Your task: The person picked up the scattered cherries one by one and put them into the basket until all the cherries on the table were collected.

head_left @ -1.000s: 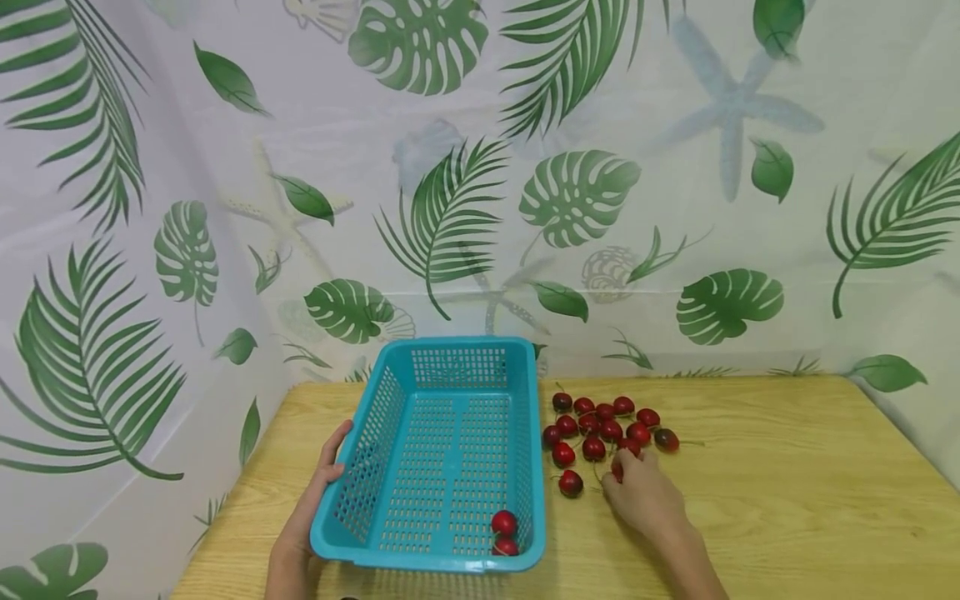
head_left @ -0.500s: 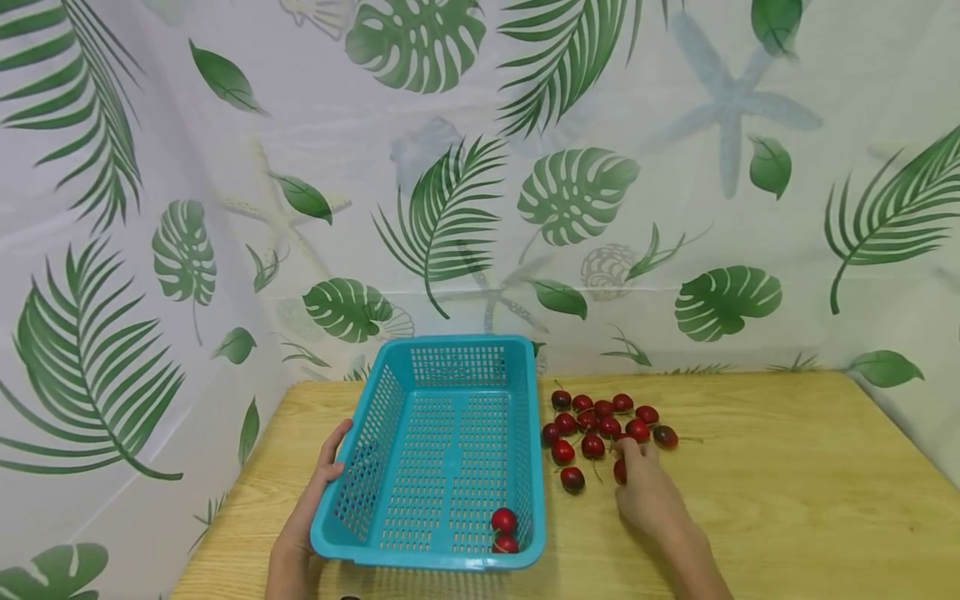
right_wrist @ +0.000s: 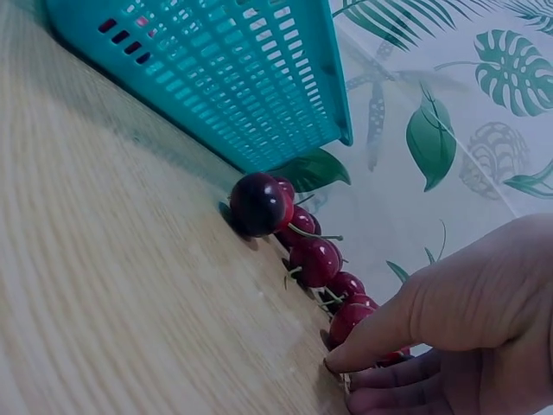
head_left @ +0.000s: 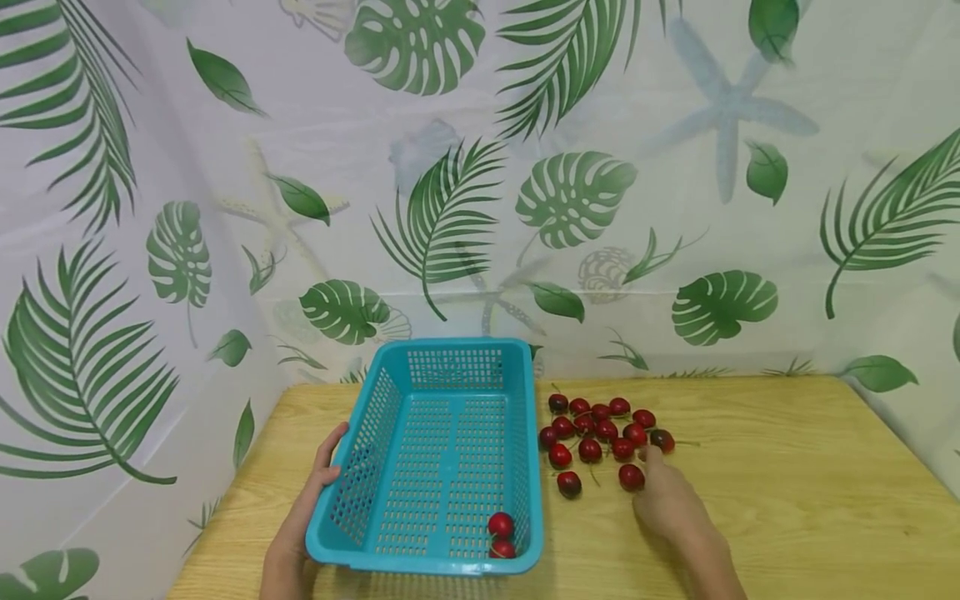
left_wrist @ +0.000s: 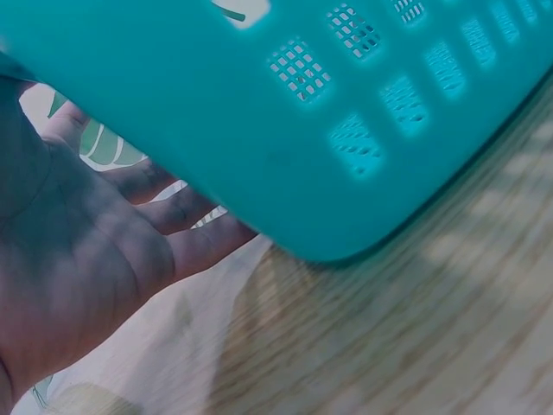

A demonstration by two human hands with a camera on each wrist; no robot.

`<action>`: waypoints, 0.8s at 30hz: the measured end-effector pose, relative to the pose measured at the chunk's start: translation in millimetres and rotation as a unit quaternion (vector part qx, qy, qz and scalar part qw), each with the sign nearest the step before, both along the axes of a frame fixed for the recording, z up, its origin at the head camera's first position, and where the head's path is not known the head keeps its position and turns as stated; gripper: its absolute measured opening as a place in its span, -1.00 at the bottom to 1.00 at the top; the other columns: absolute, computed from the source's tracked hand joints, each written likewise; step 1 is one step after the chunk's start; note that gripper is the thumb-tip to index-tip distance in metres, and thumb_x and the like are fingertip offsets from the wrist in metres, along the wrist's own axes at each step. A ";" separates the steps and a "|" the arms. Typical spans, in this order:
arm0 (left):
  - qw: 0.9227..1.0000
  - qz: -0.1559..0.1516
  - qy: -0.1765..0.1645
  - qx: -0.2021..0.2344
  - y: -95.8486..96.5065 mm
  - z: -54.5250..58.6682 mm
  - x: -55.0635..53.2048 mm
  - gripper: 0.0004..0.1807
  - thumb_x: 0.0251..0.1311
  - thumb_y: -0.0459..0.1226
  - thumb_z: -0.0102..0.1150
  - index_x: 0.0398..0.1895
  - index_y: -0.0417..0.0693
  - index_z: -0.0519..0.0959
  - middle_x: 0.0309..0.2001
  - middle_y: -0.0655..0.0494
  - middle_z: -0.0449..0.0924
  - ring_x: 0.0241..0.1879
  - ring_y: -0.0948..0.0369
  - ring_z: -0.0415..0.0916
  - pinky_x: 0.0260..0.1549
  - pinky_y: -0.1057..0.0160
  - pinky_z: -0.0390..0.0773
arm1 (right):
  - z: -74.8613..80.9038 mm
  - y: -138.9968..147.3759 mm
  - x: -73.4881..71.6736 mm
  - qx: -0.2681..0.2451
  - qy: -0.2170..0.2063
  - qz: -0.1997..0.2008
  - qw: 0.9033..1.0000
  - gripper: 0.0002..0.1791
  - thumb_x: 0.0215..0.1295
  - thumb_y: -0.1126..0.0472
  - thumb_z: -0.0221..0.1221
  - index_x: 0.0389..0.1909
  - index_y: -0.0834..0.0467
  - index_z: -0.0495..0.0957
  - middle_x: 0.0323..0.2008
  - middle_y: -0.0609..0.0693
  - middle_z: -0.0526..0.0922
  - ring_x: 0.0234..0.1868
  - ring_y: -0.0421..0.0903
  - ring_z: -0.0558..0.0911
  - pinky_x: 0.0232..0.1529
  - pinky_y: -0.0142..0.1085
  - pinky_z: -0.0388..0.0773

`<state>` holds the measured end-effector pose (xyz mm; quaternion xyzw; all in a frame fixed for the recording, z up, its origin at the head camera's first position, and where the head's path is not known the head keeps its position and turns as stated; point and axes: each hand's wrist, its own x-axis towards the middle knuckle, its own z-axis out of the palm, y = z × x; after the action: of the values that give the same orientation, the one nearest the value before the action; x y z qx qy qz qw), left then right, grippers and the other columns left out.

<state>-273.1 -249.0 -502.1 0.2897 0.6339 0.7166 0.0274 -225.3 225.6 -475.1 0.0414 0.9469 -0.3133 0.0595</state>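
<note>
Here, 1 cherry lies beside the right grip.

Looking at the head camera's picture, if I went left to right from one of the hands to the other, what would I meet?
Left hand → turquoise rectangular plastic basket → glossy round dark-red cherry → glossy round brighter-red cherry → right hand.

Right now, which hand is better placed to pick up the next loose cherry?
Probably the right hand: it is right beside the loose cherries. The left hand is at the left side of the basket, which stands between it and them.
</note>
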 end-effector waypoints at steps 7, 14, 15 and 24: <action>1.000 0.009 -0.020 -0.014 0.3 3.7 1.4 -0.21 0.31 -0.42 -0.42 0.32 0.80 0.18 0.27 0.77 0.14 0.19 0.58 0.26 0.07 0.43 0.33 | 2.3 4.6 -0.9 -0.008 -0.018 0.004 1.000 -0.37 -0.02 0.52 0.12 0.18 0.53 0.27 0.09 0.53 0.49 0.07 0.39 0.54 -0.01 0.12 0.52; 0.998 0.027 -0.063 -0.014 0.4 7.0 4.8 -0.26 0.33 -0.38 -0.40 0.31 0.80 0.17 0.24 0.60 0.14 0.18 0.53 0.31 0.08 0.38 0.37 | 4.1 9.6 5.7 -0.003 -0.028 -0.007 1.000 -0.76 -0.02 0.41 0.17 -0.73 0.16 0.35 -0.76 -0.11 0.27 -0.69 -0.22 0.22 -0.66 -0.39 0.20; 0.998 0.023 -0.061 -0.011 0.2 6.6 4.3 -0.26 0.33 -0.38 -0.40 0.30 0.80 0.17 0.24 0.60 0.15 0.18 0.53 0.31 0.08 0.39 0.37 | 4.0 9.9 6.7 -0.007 -0.028 -0.006 1.000 -0.69 0.01 0.41 0.15 -0.78 0.10 0.31 -0.78 -0.14 0.20 -0.71 -0.24 0.17 -0.66 -0.42 0.14; 0.998 -0.041 0.031 0.033 -0.6 -1.6 -5.3 -0.15 0.26 -0.50 -0.45 0.43 0.63 0.17 0.33 0.70 0.13 0.24 0.56 0.23 0.10 0.47 0.30 | 7.2 10.7 9.5 0.022 0.007 0.010 1.000 -0.56 0.14 0.37 0.18 -0.84 0.05 0.26 -0.81 -0.18 0.18 -0.71 -0.25 0.17 -0.64 -0.42 0.10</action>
<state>-278.4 -249.6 -503.7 0.3384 0.5983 0.7258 0.0275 -215.8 236.3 -468.0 0.0313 0.9544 -0.2919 0.0547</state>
